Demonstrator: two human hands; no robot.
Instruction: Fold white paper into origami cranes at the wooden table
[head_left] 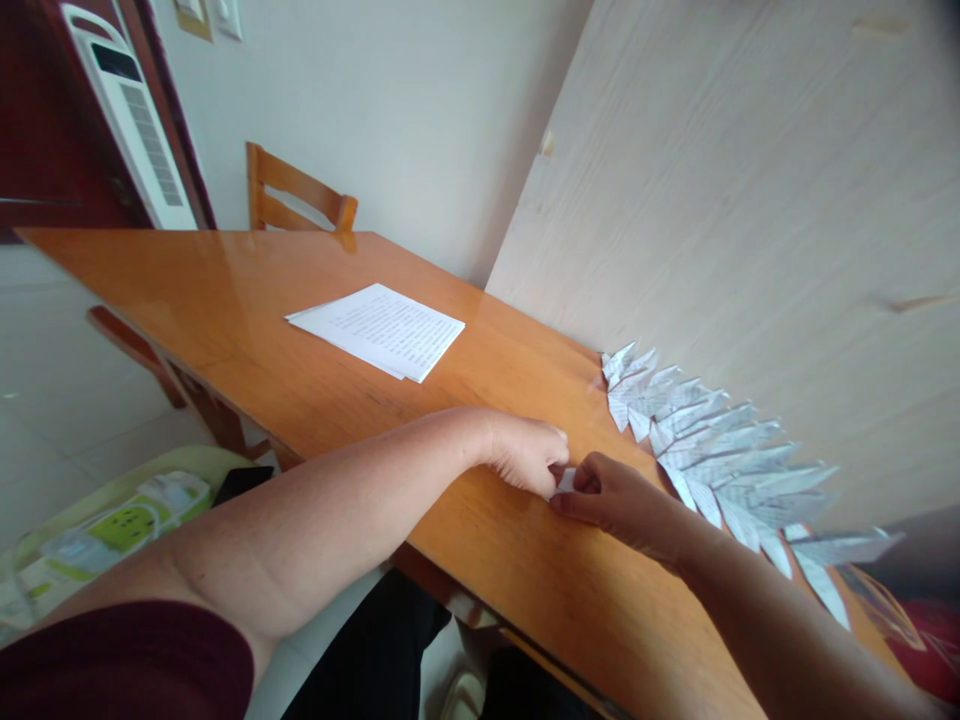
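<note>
In the head view, the person's two bare hands are meeting over the wooden surface [480, 540], near its close edge. The left hand [529, 455] is reaching in with its fingers curled, and its grip is narrowing onto the left side of a small piece of white paper [568, 481]. The right hand [611, 492] is pinching the same paper from the other side, thumb and bent forefinger forming a narrow grip. The paper is sitting between the two sets of fingertips, just over the surface; the hands are covering most of it, so its full shape is not showing.

Beyond the right forearm, a long row of folded paper pieces [720, 440] is standing along the far side of the surface, their pointed tips slanting up and their printed lines showing faintly. They are crowding close together, overlapping one another, in front of a pale wood-grained panel [720, 200]. Farther left, well apart from the hands, a stack of printed sheets [382, 330] is lying flat, its edges not quite lining up. A wooden chair [300, 190] is standing behind the far end of the surface, and a white upright appliance [139, 120] is leaning into view at upper left. Below the left forearm, a pale green tub [176, 462] is holding green-and-white packages [124, 525].
</note>
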